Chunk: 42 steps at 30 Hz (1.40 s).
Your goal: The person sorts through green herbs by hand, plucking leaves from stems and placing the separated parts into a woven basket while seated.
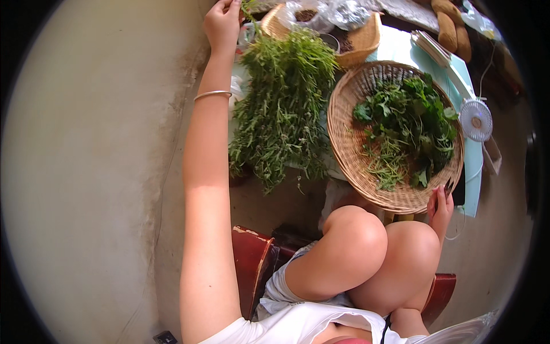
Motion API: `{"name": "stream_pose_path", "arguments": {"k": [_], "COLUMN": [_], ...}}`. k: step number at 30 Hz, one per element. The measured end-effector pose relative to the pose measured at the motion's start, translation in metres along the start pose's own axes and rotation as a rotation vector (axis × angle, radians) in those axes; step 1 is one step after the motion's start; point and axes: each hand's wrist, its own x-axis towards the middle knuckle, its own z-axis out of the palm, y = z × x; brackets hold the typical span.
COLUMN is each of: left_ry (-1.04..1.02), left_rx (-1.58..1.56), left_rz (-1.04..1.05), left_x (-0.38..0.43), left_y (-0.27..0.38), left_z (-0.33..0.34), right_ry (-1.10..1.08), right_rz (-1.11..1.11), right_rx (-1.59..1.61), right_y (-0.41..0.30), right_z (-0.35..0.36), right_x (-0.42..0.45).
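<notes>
My left hand [223, 23] is stretched far out at the top edge, with its fingers closed on a green sprig [248, 9] that runs partly out of view. Below and beside it, a large heap of leafy green stems [285, 103] hangs over the table's near edge. At the near right rim of a round wicker basket [343, 142], my right hand [440, 204] grips a small dark pointed tool [448, 188], possibly scissors; its shape is mostly hidden. Cut green leaves and short sprigs [406, 124] lie inside the basket, which tilts towards my knees.
A small white fan [476, 120] stands right of the basket on the pale blue table [472, 185]. Behind sits a woven tray [365, 45] with plastic bags [348, 15] and dark dried bits. A bare wall [86, 150] rises at left. Under me is a red chair [251, 266].
</notes>
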Motion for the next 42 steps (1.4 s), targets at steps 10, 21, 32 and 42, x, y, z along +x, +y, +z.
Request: {"name": "stream_pose_path", "arguments": {"k": [10,21,32,42], "left_ry": [-0.358,-0.997,-1.080,-1.021], "left_rx": [-0.098,-0.332,-0.212,-0.042], "left_rz": [0.363,0.451,0.047,0.190], "left_x": [-0.045,-0.250,-0.292,-0.292], "left_y": [0.148,0.212,0.157,0.156], "left_z": [0.015,0.126,0.142,0.125], "right_ry": [-0.201,-0.224,0.073,0.519], "right_rz": [-0.089,-0.167,-0.017,-0.024], "right_rx": [-0.080,0.141,0.244,-0.308], "right_y": [-0.043,-0.086,-0.022,0.107], "right_z": [-0.007,0.052,0.011,-0.145], "right_x": [0.003,0.013,0.034,0.052]}}
